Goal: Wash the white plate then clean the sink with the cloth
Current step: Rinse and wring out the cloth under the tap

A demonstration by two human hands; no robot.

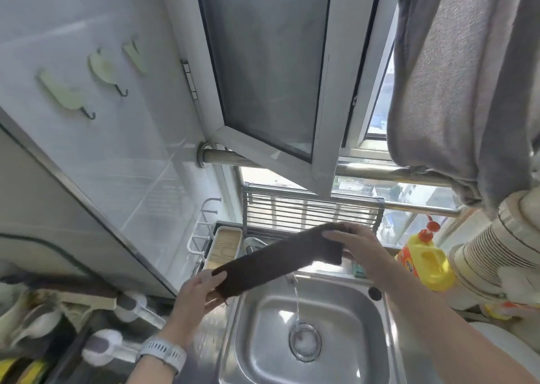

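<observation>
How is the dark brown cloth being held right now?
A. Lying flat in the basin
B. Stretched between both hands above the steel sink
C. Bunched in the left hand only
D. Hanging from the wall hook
B: the left hand and the right hand each grip one end of the dark brown cloth, stretched above the stainless steel sink.

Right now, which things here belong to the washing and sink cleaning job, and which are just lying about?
For the job: brown cloth held by left hand and right hand; sink; running water.

Lying about: yellow bottle; grey towel; wall hooks.
</observation>
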